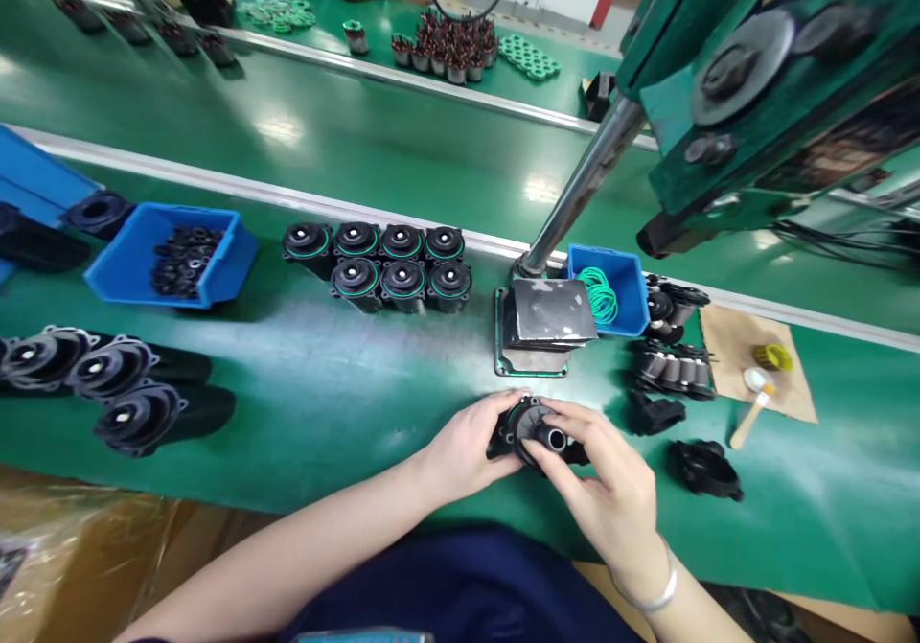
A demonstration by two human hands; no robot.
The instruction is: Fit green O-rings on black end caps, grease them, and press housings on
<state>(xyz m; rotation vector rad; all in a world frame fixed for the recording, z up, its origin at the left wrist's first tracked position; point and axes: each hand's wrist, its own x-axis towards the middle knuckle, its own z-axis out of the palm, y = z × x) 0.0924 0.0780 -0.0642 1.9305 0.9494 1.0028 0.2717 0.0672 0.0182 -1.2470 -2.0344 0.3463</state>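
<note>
Close to the table's front edge, my left hand (471,444) is closed around the side of a black plastic housing (515,423). The fingers and thumb of my right hand (604,461) grip a black round part with a short hollow stub (555,440), which sits against the housing's open face. Whether that part is seated or only touching, I cannot tell. Just beyond my hands stands a press base with a dark metal block (552,312). To the right lie two loose black plastic parts, a smaller cover (655,415) and a ring-shaped one (705,470).
Capped housings (403,279) with green rings stand in rows behind. Open housings (140,418) lie left, near a blue bin (237,250) of small black parts. Another blue bin (632,293) holds green O-rings (600,296). The press head (719,145) overhangs the right; a brush (751,418) lies on cardboard.
</note>
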